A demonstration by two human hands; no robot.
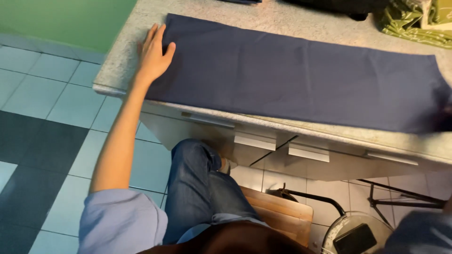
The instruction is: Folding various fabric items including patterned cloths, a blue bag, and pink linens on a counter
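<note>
The dark blue cloth (292, 80) lay flat on the speckled bench (117, 70), folded into a long band. Its long axis ran along the bench from the left end toward the right, and its near long edge sat close to the bench's front edge, above the drawer fronts (282, 146).

The left hand (154, 54) rested on the cloth's left short end, at the bench's left end. The palm faced down, the fingers lay extended and slightly spread — flat on the fabric, not closed around it. The thumb pointed inward over the cloth; the outermost finger lay near or on the bare bench surface beside the cloth's edge. The left forearm reached up from a pale blue sleeve (120, 221), nearly straight, crossing the bench's front edge at its left corner.

The cloth extended from this hand entirely to the right. Its right end reached the frame's right edge, where the picture was blurred; the right hand possibly sat there, but its position and state could not be told.

A crumpled green bag (409, 23) lay at the bench's far right corner — apart from the cloth. A wooden stool (282, 211) stood below on the tiled floor (42, 94).
</note>
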